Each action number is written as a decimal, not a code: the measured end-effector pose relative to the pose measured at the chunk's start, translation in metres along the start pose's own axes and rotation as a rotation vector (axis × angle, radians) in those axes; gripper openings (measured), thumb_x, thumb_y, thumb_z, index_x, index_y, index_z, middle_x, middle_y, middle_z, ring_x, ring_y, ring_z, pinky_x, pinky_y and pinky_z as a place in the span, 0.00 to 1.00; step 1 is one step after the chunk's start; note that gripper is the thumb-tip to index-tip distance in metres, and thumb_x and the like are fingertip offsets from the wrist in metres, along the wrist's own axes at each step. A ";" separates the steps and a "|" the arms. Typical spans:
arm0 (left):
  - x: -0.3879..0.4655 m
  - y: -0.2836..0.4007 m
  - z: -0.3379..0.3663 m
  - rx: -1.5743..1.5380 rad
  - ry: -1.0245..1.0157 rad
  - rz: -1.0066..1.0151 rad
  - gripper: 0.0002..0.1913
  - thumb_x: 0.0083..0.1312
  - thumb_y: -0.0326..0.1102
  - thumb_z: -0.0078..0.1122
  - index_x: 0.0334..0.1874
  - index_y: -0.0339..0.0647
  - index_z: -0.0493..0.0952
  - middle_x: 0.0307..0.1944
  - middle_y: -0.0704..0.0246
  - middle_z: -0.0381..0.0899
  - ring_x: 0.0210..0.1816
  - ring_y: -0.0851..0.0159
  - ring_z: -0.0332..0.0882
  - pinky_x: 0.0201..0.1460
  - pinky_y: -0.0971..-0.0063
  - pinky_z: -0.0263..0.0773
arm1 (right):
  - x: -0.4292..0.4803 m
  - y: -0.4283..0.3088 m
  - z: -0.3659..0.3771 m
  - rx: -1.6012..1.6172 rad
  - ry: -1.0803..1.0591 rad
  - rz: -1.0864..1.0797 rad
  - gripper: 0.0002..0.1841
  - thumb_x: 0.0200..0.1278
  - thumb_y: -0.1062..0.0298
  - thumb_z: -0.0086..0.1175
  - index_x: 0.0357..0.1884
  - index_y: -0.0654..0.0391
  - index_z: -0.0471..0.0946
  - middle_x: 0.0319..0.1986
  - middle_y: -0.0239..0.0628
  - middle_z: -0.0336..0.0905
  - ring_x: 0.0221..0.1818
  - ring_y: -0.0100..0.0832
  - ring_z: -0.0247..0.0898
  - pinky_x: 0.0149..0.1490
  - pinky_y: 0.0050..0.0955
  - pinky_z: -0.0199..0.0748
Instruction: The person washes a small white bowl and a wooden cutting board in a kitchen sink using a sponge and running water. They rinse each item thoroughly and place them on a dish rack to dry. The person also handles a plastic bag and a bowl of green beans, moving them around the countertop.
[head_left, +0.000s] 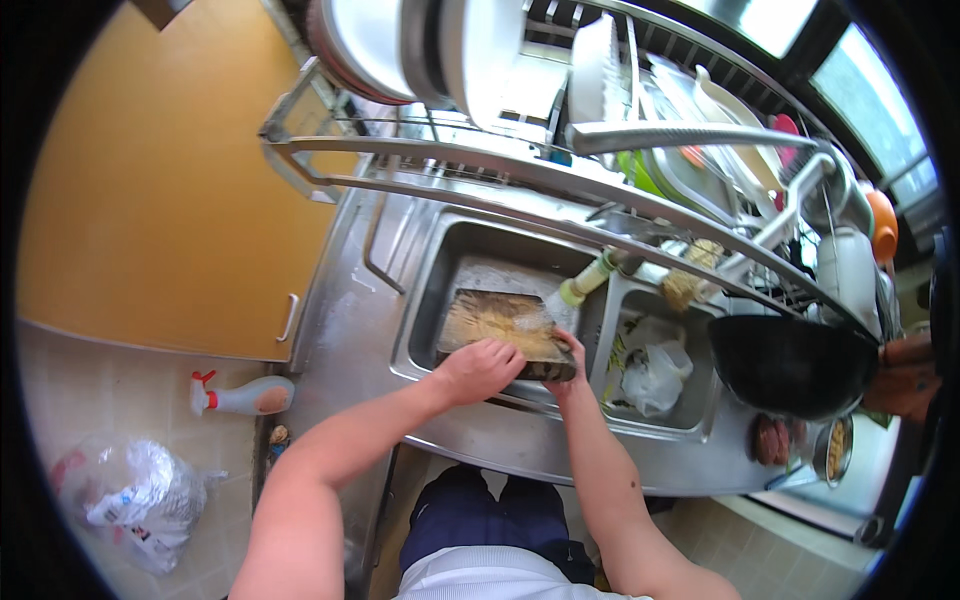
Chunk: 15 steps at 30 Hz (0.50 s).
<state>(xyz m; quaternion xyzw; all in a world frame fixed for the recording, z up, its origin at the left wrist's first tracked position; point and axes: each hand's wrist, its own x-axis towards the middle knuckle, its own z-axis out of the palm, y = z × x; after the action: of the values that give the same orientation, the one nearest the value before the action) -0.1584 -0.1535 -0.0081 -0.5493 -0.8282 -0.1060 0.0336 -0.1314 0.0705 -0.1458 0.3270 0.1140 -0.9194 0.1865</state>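
A thick, worn wooden cutting board (487, 315) with dark, stained edges is tilted in the larger steel sink basin (427, 300). My right hand (568, 367) grips its near right corner, thumb on the upper face and the other fingers mostly hidden behind the edge. Over the near edge, my left hand (480, 369) rests with curled fingers touching the wet top face; whether anything lies beneath them is hidden. Water sprays onto the board's right part from a pale green and yellow faucet nozzle (586, 279).
The smaller basin (697, 405) holds a clear plastic bag (658, 379) and green scraps. A steel dish rack (465, 154) loaded with dishes overhangs the sink. At the right stands a black wok (791, 367). A spray bottle (251, 395) is at the left, beyond the counter (337, 330).
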 end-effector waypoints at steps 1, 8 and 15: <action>-0.004 -0.003 -0.001 0.029 -0.015 0.060 0.11 0.64 0.34 0.55 0.45 0.35 0.75 0.41 0.60 0.81 0.43 0.57 0.83 0.50 0.67 0.78 | -0.002 0.004 -0.010 -0.038 0.028 -0.006 0.19 0.62 0.59 0.57 0.50 0.63 0.81 0.47 0.48 0.87 0.46 0.47 0.85 0.57 0.45 0.83; -0.036 -0.010 0.006 -0.002 0.094 0.119 0.15 0.62 0.31 0.58 0.51 0.35 0.76 0.55 0.60 0.82 0.59 0.55 0.81 0.64 0.61 0.76 | -0.017 0.030 -0.022 0.041 -0.035 -0.071 0.22 0.58 0.66 0.54 0.52 0.70 0.79 0.47 0.54 0.85 0.47 0.51 0.84 0.59 0.50 0.82; -0.061 0.001 0.019 -0.314 -0.027 -0.325 0.39 0.60 0.53 0.73 0.69 0.36 0.70 0.74 0.54 0.67 0.78 0.48 0.61 0.82 0.49 0.52 | -0.046 0.038 -0.025 0.016 0.011 -0.101 0.27 0.53 0.71 0.53 0.58 0.70 0.74 0.49 0.51 0.83 0.48 0.49 0.83 0.58 0.48 0.83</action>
<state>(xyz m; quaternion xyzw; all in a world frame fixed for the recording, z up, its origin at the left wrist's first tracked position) -0.1323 -0.2038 -0.0368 -0.4085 -0.8795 -0.2303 -0.0810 -0.0682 0.0571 -0.1387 0.3274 0.1241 -0.9267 0.1366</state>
